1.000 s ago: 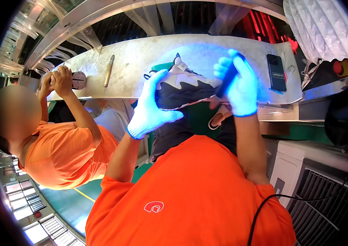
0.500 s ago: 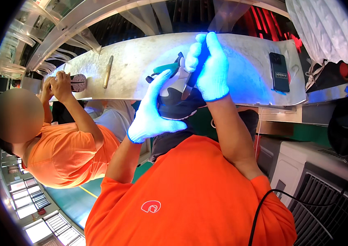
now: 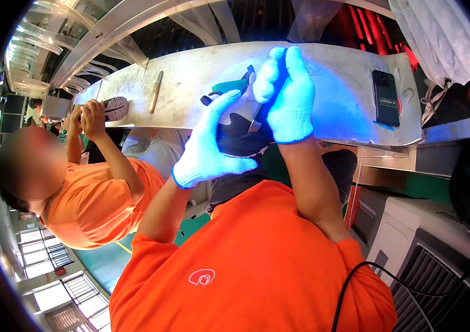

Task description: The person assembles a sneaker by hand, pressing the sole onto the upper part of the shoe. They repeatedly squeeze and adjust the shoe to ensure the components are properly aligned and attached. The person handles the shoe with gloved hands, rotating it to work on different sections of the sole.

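My left hand [image 3: 206, 145], in a white glove lit blue, grips a shoe [image 3: 238, 123] from its left side, thumb low and fingers along the upper. The shoe is black and grey with a green part near its opening, tilted over the bench's near edge. My right hand [image 3: 289, 102], gloved the same way, is curled against the shoe's right side. A narrow, flat knife [image 3: 255, 126] sticks out beneath this hand, its blade lying close to the shoe. The rest of the knife is hidden by the glove.
On the pale bench [image 3: 182, 69] lie a light-handled knife [image 3: 155, 93] to the left and a black phone [image 3: 385, 98] to the right. At far left a co-worker in orange [image 3: 99, 196] handles another shoe [image 3: 116, 109]. A white curtain [image 3: 440, 39] hangs at upper right.
The whole view has shifted slightly, so bench and co-worker appear further right. Both hands keep nearly the same hold on the shoe, with the knife still beside it.
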A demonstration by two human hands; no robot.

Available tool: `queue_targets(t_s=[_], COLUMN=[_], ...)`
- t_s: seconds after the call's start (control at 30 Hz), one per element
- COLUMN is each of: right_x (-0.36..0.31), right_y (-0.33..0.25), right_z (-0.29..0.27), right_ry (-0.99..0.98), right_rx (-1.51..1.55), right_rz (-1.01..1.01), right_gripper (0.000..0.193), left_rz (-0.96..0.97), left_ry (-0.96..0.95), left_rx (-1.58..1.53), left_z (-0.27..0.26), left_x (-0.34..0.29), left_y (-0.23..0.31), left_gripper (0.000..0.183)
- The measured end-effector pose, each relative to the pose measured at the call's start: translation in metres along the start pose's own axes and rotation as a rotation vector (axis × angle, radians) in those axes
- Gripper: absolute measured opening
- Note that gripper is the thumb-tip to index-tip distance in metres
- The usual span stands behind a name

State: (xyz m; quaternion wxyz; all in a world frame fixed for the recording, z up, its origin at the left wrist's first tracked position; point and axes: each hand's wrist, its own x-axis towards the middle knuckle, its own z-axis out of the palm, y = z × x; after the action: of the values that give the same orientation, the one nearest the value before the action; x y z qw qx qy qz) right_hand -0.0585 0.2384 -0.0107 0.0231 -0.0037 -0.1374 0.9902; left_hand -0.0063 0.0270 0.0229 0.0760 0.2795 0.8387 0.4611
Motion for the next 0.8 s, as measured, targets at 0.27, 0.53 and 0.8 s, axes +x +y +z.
queue_targets(t_s=[0.27, 0.53, 0.8], right_x=[-0.014, -0.012, -0.02], right_y=[-0.005, -0.007, -0.004], right_z=[0.015, -0.009, 0.024], right_ry=[0.053, -0.358, -0.103], right_rx=[-0.111, 0.331, -0.025], right_rz=[-0.045, 0.111, 0.014], right_gripper=[0.039, 0.044, 0.042], left_rz=[0.05, 0.065, 0.127], left_ry=[-0.051, -0.063, -0.04], left_rx=[-0.006, 0.075, 0.051], left_z=[0.001, 0.002, 0.005], left_x=[0.0, 0.003, 0.0], left_y=[0.004, 0.008, -0.001], left_gripper=[0.135, 0.133, 0.125])
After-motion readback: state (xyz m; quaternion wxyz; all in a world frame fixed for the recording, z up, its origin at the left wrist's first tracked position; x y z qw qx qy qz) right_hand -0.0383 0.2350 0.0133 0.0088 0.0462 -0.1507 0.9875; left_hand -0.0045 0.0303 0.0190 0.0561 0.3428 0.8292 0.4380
